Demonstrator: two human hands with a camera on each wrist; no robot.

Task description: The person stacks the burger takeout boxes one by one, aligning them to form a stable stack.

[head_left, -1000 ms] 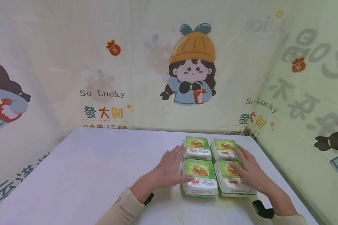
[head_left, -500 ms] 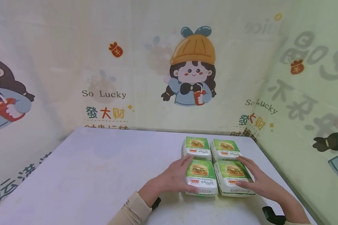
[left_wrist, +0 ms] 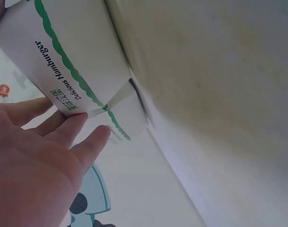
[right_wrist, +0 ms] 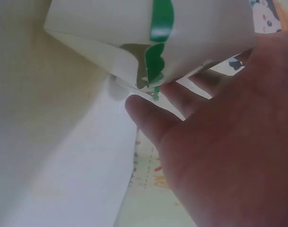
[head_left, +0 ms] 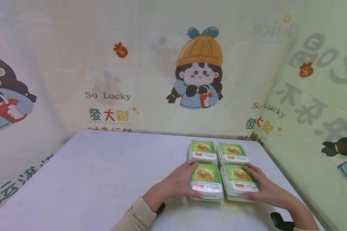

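Observation:
Several green-and-white hamburger boxes, each printed with a burger picture, lie flat on the white table in two rows of two. My left hand (head_left: 182, 179) spans the near left hamburger box (head_left: 206, 180), its thumb at the front edge and its fingertips round the back left corner. Printed "Delicious Hamburger", that box's side (left_wrist: 63, 61) shows above my fingers in the left wrist view. Likewise, my right hand (head_left: 269, 189) holds the near right hamburger box (head_left: 238, 181), thumb at the front and fingers along the right side. A loose end flap (right_wrist: 127, 61) shows in the right wrist view.
Right behind the held pair sit the far left box (head_left: 203, 150) and the far right box (head_left: 232, 153). The white table (head_left: 104, 173) stretches off to the left. Printed curtains (head_left: 150, 64) hang behind it and at both sides.
Both hands have drawn back from the far boxes to the near ones. The right thumb has come off the near right box's top to its front edge. The boxes lie about as before.

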